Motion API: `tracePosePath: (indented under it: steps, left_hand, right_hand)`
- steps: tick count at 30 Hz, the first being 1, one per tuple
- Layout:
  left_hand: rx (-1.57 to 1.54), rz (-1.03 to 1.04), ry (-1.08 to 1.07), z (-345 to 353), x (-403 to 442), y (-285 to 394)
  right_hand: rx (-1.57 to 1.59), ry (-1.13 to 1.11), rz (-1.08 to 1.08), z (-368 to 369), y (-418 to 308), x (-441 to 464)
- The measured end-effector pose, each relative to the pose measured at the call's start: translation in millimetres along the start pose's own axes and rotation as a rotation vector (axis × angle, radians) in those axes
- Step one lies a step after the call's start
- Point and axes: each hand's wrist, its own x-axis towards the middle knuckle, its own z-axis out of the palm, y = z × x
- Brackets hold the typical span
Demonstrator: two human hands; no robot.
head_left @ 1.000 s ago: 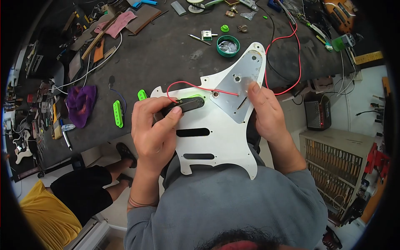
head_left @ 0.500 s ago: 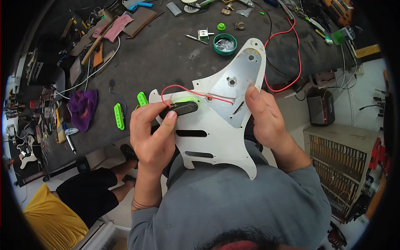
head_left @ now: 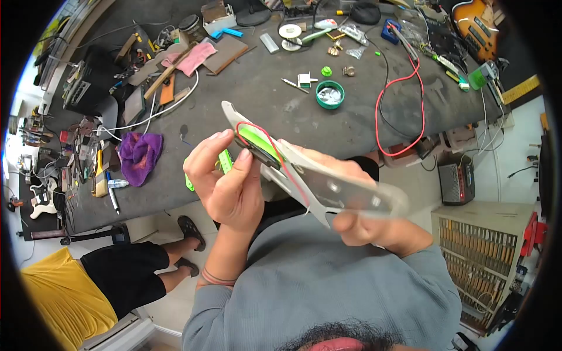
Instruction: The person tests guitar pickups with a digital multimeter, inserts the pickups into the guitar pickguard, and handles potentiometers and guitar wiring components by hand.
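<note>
- So the big change in the last second: the white pickguard has swung from face-up to nearly edge-on, held in front of the chest, and its far end is a motion blur.
- For the job in hand, I'd say that means you get a side look at how the pickup sits, but the other slots are pretty much unreadable at this angle.
- Left hand has thumb and fingers close together on the pickup's near end, a light pinch by the looks of it.
- Right hand is wrapped around the pickguard, fingers behind, thumb at the near edge.
- Materials: the pickguard is thin, flat and matte, probably plastic, with a shiny grey metal shield on it. The pickup is a dark, slim bar with a bright green rim showing beside it.
- The red wire arcs off the pickup, thin and bendy.
- Beyond, on the scuffed dark bench, there's a crumpled, fuzzy purple cloth and a round green tub with something shiny inside.
</note>
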Motion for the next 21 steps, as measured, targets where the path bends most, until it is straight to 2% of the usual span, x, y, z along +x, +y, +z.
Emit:
tracePosePath:
  steps: [2,5,8,10,13,18,21]
  left_hand:
    - [-0.242,-0.183,0.112,8,0,7]
    - [-0.628,-0.51,0.14,-1,6,27]
    - [-1.141,-0.796,0.215,-18,12,30]
    - [-1.245,-0.902,0.224,-30,9,23]
    - [-1.36,-1.008,0.178,-45,2,12]
    - [-1.299,-1.106,0.22,-61,-24,5]
    - [-1.24,-1.14,0.217,-72,-34,4]
  right_hand:
    - [-0.127,-0.039,-0.12,1,-4,9]
    - [-0.33,-0.077,-0.207,8,-22,23]
    - [-0.531,-0.085,-0.326,14,-16,32]
    - [-0.649,-0.153,-0.377,14,-8,35]
    - [-0.643,-0.211,-0.366,20,2,32]
    - [-0.693,-0.348,-0.295,25,17,16]
    - [-0.619,-0.444,-0.173,28,21,8]
